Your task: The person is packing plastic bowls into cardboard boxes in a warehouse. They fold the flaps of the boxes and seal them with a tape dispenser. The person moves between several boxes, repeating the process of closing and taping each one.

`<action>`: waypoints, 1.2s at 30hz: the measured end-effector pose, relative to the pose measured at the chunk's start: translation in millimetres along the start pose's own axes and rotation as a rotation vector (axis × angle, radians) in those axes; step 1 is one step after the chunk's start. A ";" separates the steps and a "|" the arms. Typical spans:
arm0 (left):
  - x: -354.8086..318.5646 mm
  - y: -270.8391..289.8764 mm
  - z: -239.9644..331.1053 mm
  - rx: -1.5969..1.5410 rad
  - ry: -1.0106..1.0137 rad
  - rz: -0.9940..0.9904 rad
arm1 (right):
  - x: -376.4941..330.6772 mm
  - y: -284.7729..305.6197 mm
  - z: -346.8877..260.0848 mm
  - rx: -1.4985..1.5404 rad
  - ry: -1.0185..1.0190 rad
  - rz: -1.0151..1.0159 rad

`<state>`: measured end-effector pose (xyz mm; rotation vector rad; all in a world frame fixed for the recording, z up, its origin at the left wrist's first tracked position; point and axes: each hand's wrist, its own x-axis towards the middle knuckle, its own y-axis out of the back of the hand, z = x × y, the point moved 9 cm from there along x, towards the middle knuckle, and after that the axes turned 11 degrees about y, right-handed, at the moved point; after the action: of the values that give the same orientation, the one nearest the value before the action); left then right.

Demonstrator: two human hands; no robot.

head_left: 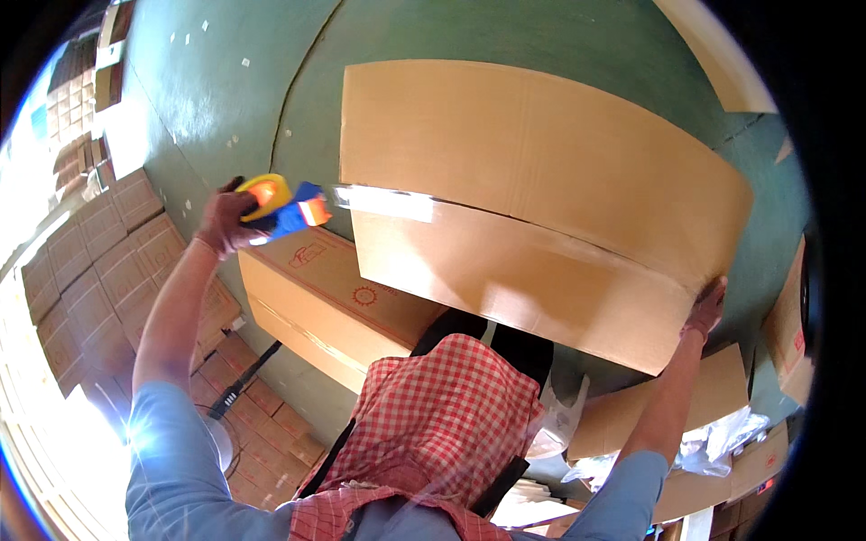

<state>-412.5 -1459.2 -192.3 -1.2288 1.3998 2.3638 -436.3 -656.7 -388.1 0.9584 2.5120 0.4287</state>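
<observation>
My left hand (225, 221) grips a yellow, blue and orange tape dispenser (284, 206) at the left end of a large brown cardboard box (532, 207) held up before me. A strip of clear tape (388, 203) runs from the dispenser along the box's centre seam. My right hand (708, 307) presses on the box's lower right corner. A red-and-white checked apron (433, 424) covers my front below the box.
A second closed carton (325, 302) with red print lies under the raised box. Stacks of small cartons (99, 270) fill the left side. Flat cardboard sheets (649, 406) and crumpled clear plastic (722, 442) lie at lower right on the green floor (225, 81).
</observation>
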 end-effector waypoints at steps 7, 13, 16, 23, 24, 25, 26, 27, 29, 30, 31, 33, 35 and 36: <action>9.3 36.1 -57.2 0.715 -0.151 0.129 | 12.2 4.4 7.0 -0.153 0.066 -0.118; 33.1 33.4 -156.7 0.388 0.055 0.064 | 16.0 -9.7 4.4 -0.239 0.117 -0.133; 52.1 -12.0 -44.7 1.077 0.145 -0.086 | 8.9 10.4 -9.5 -0.315 0.120 -0.053; 79.3 -111.1 0.2 0.948 0.144 -0.073 | 24.6 19.3 -14.4 -0.478 0.281 -0.025; 75.9 -110.9 0.6 0.892 0.206 -0.074 | 31.5 26.1 -7.8 -0.530 0.299 -0.027; 75.0 -105.7 -2.0 0.833 0.277 -0.061 | 27.7 16.5 -13.6 -0.517 0.309 -0.035; 77.3 -102.9 -2.5 0.814 0.297 -0.024 | 20.8 6.9 -17.9 -0.504 0.320 -0.042; 73.5 -99.0 -11.6 0.784 0.380 0.001 | 9.8 -4.1 -29.6 -0.500 0.329 -0.060; 74.8 -81.3 -32.1 0.722 0.525 0.072 | -8.6 -18.5 -37.5 -0.300 0.166 -0.019; 69.6 -67.7 -47.2 0.581 0.642 0.208 | -11.6 -18.6 -41.1 -0.354 0.183 -0.032; 56.2 -55.3 -66.5 0.436 0.759 0.334 | -10.8 -16.3 -38.9 -0.413 0.195 -0.048; 40.5 -48.3 -83.2 -0.262 0.626 0.447 | 0.7 -1.3 -33.5 -0.570 0.301 -0.044; 19.8 -58.4 -49.0 -1.150 0.298 0.476 | -7.4 -2.9 -40.0 -0.618 0.300 0.034; 15.4 -67.8 -26.2 -1.193 0.227 0.397 | -14.7 -11.8 -49.9 -0.611 0.305 0.008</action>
<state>-374.9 -1445.9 -254.9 -1.5130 0.0782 3.5890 -457.0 -681.9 -345.8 0.6923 2.3777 1.3342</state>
